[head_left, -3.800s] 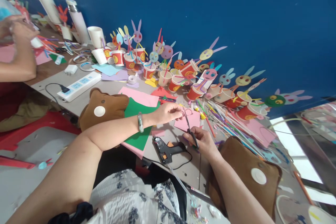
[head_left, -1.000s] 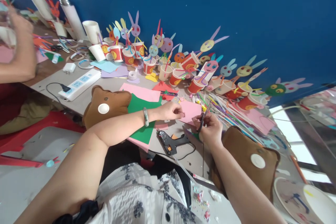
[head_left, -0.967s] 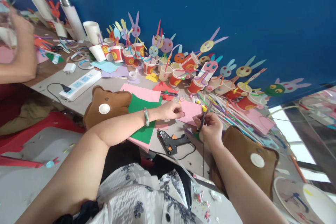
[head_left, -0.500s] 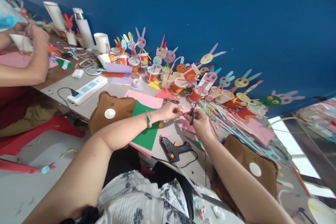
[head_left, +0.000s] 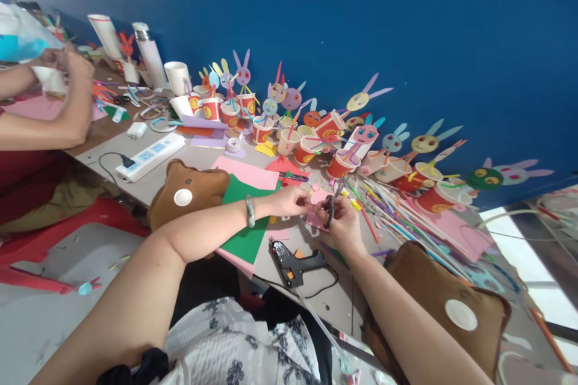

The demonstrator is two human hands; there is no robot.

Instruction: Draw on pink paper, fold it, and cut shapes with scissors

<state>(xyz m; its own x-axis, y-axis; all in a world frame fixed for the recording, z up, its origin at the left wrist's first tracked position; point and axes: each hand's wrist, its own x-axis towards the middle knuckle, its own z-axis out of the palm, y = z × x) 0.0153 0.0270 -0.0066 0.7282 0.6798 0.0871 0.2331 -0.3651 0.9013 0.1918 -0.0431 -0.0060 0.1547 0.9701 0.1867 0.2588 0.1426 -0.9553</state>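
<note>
My left hand [head_left: 292, 200], with a bangle on the wrist, is closed in a pinch on a small thin reddish piece [head_left: 310, 207] whose kind I cannot make out. Just to its right, my right hand [head_left: 347, 224] is wrapped round dark-handled scissors [head_left: 331, 207], their blades pointing up and away. The fingertips of both hands nearly meet over pink paper scraps [head_left: 315, 221]. Green paper [head_left: 244, 242] lies under my left forearm, on top of pink paper [head_left: 246, 172]. A black glue gun [head_left: 295, 263] rests on the table below my hands.
Paper cups with rabbit-faced figures [head_left: 309, 149] line the wall. Colourful sticks [head_left: 397, 210] lie to the right. Brown cushions [head_left: 189, 186] flank my arms. A power strip [head_left: 151, 157] and another person's arm [head_left: 67, 120] are at left.
My view has shifted slightly. Both hands stay close together, and the scissors' blades appear lower and tilted more to the right. The other person's hands have moved a little.
</note>
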